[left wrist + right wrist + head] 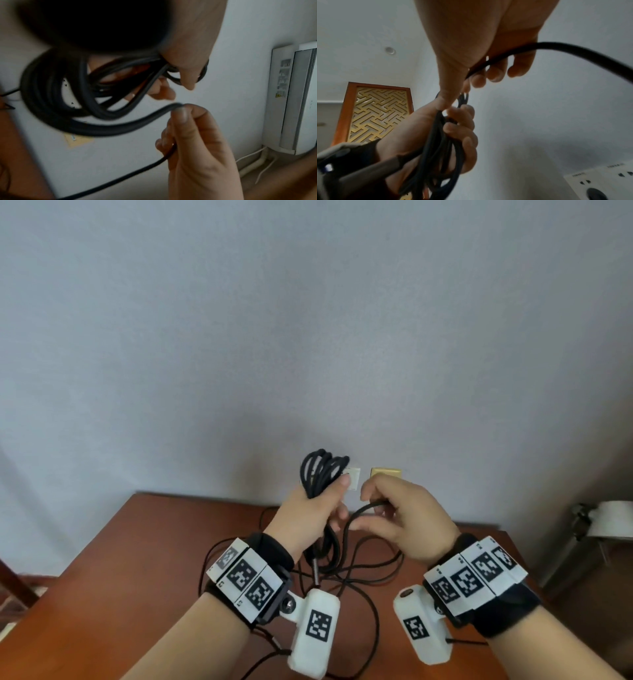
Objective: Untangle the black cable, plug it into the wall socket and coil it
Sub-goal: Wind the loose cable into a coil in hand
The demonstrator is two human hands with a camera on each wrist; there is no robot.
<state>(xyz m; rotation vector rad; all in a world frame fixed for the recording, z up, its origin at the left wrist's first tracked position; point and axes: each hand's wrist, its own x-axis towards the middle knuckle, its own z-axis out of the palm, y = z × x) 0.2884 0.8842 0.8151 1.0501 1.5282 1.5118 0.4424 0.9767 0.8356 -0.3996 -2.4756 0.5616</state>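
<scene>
Both wrists wore black straps with white marker blocks, closest to the head camera. Above them the left hand [310,513] gripped a bundle of cable [322,470] loops, fingers curled round it, the loop tops standing up past the thumb in front of the wall. That cable was thin, matte black and round. Its loops hung below the fist, beside a dark cylindrical piece with a metal end. Loose strands lay in wide, crossing curves on the brown table [137,542]. The right hand [400,518] pinched a single strand between thumb and fingers, just beside the left. A white socket [352,477] sat on the wall behind the hands, next to a yellowish plate [385,472].
</scene>
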